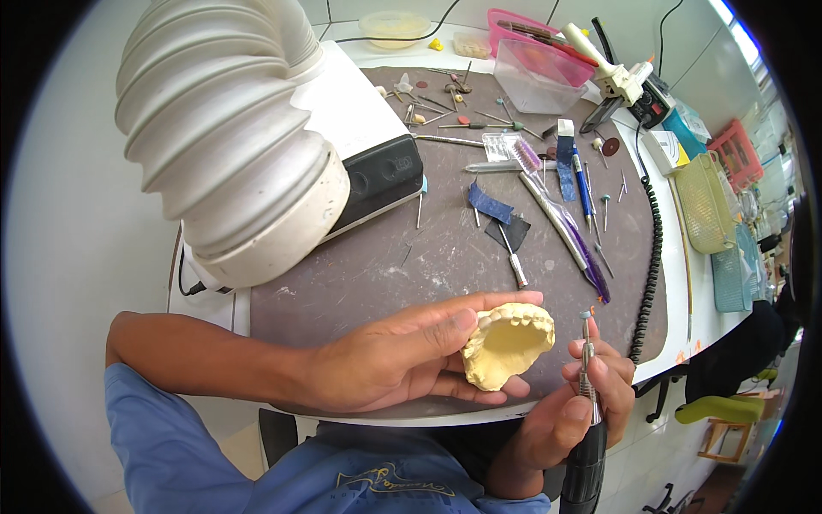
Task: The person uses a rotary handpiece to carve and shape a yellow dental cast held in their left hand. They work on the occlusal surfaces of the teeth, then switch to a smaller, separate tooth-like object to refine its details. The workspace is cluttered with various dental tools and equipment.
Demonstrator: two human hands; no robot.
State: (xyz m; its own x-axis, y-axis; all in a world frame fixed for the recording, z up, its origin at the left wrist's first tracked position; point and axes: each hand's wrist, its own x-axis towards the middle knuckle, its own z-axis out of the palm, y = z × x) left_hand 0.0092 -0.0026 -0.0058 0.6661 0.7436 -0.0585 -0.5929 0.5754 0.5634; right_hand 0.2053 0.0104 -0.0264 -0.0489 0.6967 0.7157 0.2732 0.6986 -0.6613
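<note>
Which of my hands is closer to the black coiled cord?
Right. Your right hand, holding the rotary handpiece, is just below and left of the black coiled cord; your left hand, with the yellow dental cast, is farther left.

A dental laboratory.
A plaster tooth cast [510, 345], a rotary handpiece [586, 458], a wide ribbed hose [227, 128] and small burs [516, 126] scattered across the desk [706, 330] show it.

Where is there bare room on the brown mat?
Mostly bare: the mat between the black-fronted box and the left hand. Narrower: the strip between the purple brush and the coiled cord. The far side is crowded with rotary bits.
</note>
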